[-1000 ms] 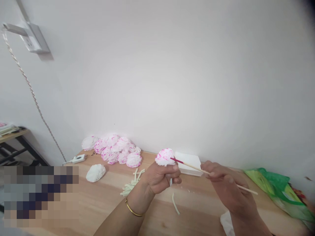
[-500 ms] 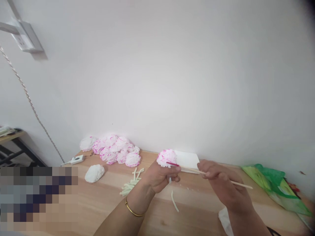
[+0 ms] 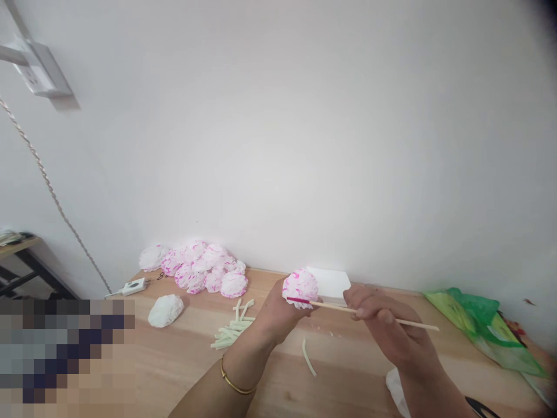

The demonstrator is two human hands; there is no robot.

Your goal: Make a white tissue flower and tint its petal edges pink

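Observation:
My left hand [image 3: 273, 316] is closed round the base of a small white paper flower [image 3: 300, 285] streaked with pink, held above the wooden table [image 3: 174, 360]. My right hand [image 3: 387, 334] pinches a thin wooden stick [image 3: 369, 312] whose red-stained tip touches the lower edge of the flower. A gold bangle [image 3: 235, 380] circles my left wrist.
A pile of finished pink-and-white flowers [image 3: 202, 270] lies at the table's back left, with a plain white flower [image 3: 165, 309] in front. Pale green strips [image 3: 230, 331] lie near my left arm. A white paper stack [image 3: 333, 283], a green bag [image 3: 483, 325], a wall socket [image 3: 37, 72].
The stick's red tip has slid from the flower's right side down to its lower edge. Both hands and the flower have shifted slightly, and the view has tilted a little.

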